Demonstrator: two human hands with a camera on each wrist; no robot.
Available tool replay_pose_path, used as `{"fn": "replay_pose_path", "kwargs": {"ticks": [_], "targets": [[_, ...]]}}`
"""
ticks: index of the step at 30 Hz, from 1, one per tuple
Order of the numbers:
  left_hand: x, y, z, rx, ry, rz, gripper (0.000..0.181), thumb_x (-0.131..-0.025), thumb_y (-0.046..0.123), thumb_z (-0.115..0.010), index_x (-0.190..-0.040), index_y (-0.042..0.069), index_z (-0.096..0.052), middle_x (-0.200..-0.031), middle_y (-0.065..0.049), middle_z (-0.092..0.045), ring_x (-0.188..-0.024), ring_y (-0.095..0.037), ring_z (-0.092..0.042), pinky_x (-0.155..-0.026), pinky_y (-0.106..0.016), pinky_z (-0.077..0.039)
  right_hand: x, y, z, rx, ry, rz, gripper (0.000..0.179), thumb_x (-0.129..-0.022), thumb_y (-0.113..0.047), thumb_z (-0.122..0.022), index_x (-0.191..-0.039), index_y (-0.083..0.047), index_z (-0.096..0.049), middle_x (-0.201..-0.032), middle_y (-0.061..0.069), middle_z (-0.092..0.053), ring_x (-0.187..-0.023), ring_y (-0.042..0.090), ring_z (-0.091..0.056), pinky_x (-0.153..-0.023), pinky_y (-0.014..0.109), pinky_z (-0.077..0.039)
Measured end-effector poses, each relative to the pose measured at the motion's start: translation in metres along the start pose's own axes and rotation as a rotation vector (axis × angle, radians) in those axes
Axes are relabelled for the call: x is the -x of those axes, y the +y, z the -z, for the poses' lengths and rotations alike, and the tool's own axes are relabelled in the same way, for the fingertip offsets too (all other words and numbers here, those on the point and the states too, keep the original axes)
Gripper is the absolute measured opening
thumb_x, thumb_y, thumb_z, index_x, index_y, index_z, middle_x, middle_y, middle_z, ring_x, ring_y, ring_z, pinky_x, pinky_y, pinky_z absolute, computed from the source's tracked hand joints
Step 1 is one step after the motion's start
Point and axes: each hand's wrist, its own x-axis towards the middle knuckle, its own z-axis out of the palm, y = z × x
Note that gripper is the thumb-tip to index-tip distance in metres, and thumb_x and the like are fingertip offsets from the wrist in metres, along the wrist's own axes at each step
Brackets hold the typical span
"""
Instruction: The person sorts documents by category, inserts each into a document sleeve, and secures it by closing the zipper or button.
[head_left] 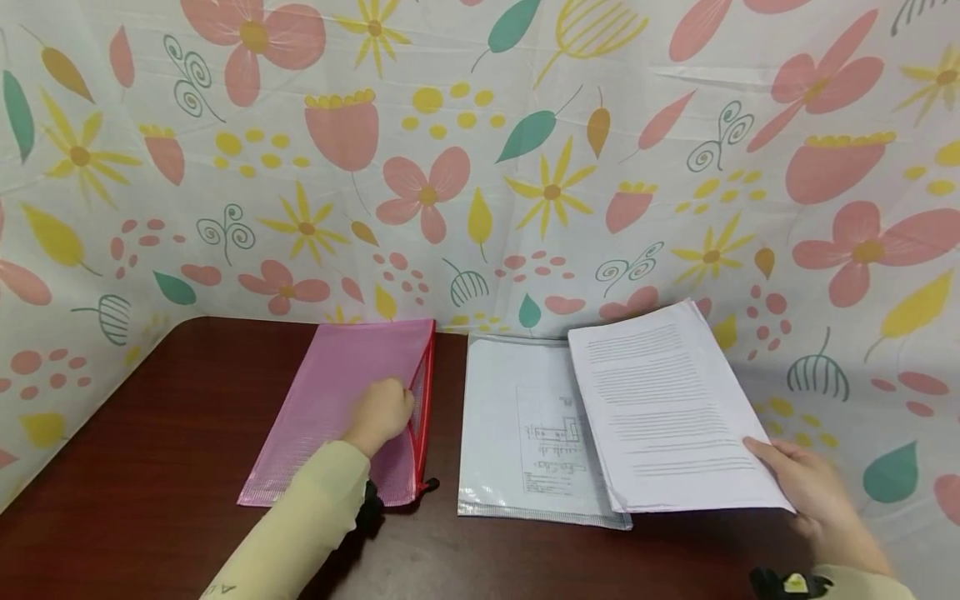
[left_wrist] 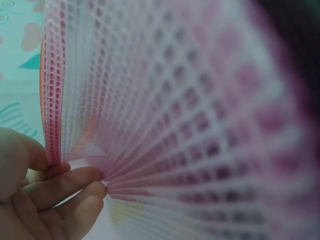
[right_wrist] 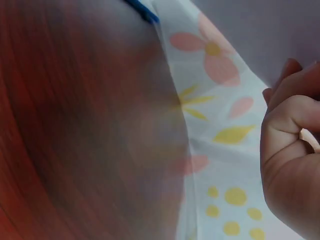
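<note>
A pink mesh zip pouch (head_left: 330, 400) lies on the left of the table, its red zip (head_left: 429, 392) running down the right side and gaping partway along. My left hand (head_left: 382, 414) pinches the pouch's edge at that gap; in the left wrist view the fingers (left_wrist: 65, 185) hold the bunched mesh (left_wrist: 200, 120). On the right, a stack of printed sheets (head_left: 652, 400) is gripped by my right hand (head_left: 813, 492) at its right edge, thumb on top. The stack overlaps a clear zip pouch (head_left: 487, 433) holding a sheet with a drawing.
The dark wooden table (head_left: 127, 433) meets a flower-patterned cloth (head_left: 465, 167) along its back and sides. A black zip pull (head_left: 430, 484) sticks out at the pink pouch's lower right corner. In the right wrist view a blue strip (right_wrist: 142, 10) shows near the table's edge.
</note>
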Motion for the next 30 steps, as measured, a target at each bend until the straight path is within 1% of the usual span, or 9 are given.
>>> {"fn": "replay_pose_path", "kwargs": {"ticks": [2, 8, 10, 13, 16, 18, 22, 25, 30], "targets": [[0.0, 0.005, -0.004, 0.005, 0.002, -0.008, 0.029, -0.094, 0.019, -0.045, -0.067, 0.01, -0.05, -0.061, -0.004, -0.049, -0.054, -0.017, -0.046, -0.043, -0.028, -0.037, 0.0, 0.0, -0.008, 0.0, -0.012, -0.004, 0.018, -0.094, -0.03, -0.058, -0.077, -0.026, -0.063, -0.07, -0.007, -0.07, -0.06, 0.012, -0.068, -0.053, 0.031, -0.056], [-0.002, 0.019, -0.014, 0.028, 0.017, -0.019, 0.029, -0.093, 0.018, -0.047, -0.066, 0.009, -0.051, -0.061, -0.005, -0.049, -0.055, -0.018, -0.046, -0.044, -0.03, -0.038, -0.001, 0.001, -0.033, 0.006, -0.011, -0.008, 0.016, -0.093, -0.032, -0.059, -0.078, -0.027, -0.063, -0.07, -0.007, -0.07, -0.06, 0.011, -0.068, -0.052, 0.03, -0.056], [-0.002, 0.023, -0.016, 0.029, 0.021, -0.029, 0.029, -0.093, 0.018, -0.047, -0.066, 0.01, -0.051, -0.061, -0.004, -0.048, -0.055, -0.017, -0.045, -0.045, -0.03, -0.038, -0.001, 0.001, -0.04, -0.007, -0.013, -0.005, 0.015, -0.093, -0.031, -0.06, -0.079, -0.027, -0.063, -0.07, -0.007, -0.07, -0.059, 0.01, -0.068, -0.052, 0.029, -0.056], [-0.002, 0.029, -0.019, 0.046, 0.013, -0.038, 0.029, -0.094, 0.017, -0.047, -0.066, 0.009, -0.051, -0.06, -0.004, -0.047, -0.055, -0.017, -0.045, -0.045, -0.029, -0.038, -0.002, 0.002, -0.049, -0.023, -0.032, 0.004, 0.014, -0.094, -0.028, -0.059, -0.081, -0.023, -0.062, -0.07, -0.007, -0.07, -0.059, 0.01, -0.068, -0.052, 0.028, -0.055], [-0.002, 0.034, -0.02, 0.055, 0.01, -0.046, 0.028, -0.094, 0.017, -0.048, -0.067, 0.009, -0.051, -0.061, -0.004, -0.047, -0.055, -0.018, -0.045, -0.046, -0.029, -0.038, -0.005, 0.003, -0.057, -0.019, -0.056, 0.012, 0.012, -0.094, -0.026, -0.057, -0.089, -0.016, -0.062, -0.071, -0.006, -0.07, -0.061, 0.01, -0.068, -0.053, 0.028, -0.056], [-0.002, 0.037, -0.022, 0.058, 0.008, -0.051, 0.028, -0.094, 0.017, -0.048, -0.068, 0.009, -0.052, -0.062, -0.004, -0.048, -0.056, -0.018, -0.046, -0.047, -0.029, -0.038, -0.006, 0.004, -0.063, 0.006, -0.058, 0.013, 0.018, -0.094, -0.026, -0.057, -0.099, -0.009, -0.06, -0.071, -0.007, -0.07, -0.061, 0.01, -0.068, -0.054, 0.028, -0.056], [-0.003, 0.042, -0.027, 0.071, 0.008, -0.077, 0.028, -0.095, 0.018, -0.048, -0.069, 0.009, -0.053, -0.062, -0.004, -0.049, -0.056, -0.018, -0.046, -0.047, -0.029, -0.039, -0.008, 0.005, -0.075, 0.07, -0.061, 0.014, 0.044, -0.095, -0.028, -0.056, -0.119, 0.007, -0.05, -0.072, -0.007, -0.069, -0.063, 0.01, -0.068, -0.056, 0.029, -0.056], [-0.002, 0.046, -0.03, 0.065, 0.012, -0.095, 0.027, -0.095, 0.018, -0.049, -0.07, 0.008, -0.054, -0.062, -0.004, -0.049, -0.056, -0.018, -0.047, -0.048, -0.029, -0.04, -0.008, 0.005, -0.084, 0.096, -0.069, 0.008, 0.051, -0.095, -0.03, -0.055, -0.124, 0.011, -0.046, -0.073, -0.007, -0.069, -0.064, 0.01, -0.068, -0.056, 0.029, -0.057], [-0.001, 0.05, -0.034, 0.043, 0.028, -0.111, 0.025, -0.094, 0.018, -0.05, -0.071, 0.009, -0.055, -0.064, -0.005, -0.053, -0.059, -0.018, -0.05, -0.052, -0.032, -0.042, -0.007, 0.007, -0.097, 0.115, -0.101, 0.022, 0.054, -0.096, -0.029, -0.054, -0.126, 0.015, -0.043, -0.074, -0.006, -0.069, -0.065, 0.011, -0.068, -0.057, 0.03, -0.057]]}}
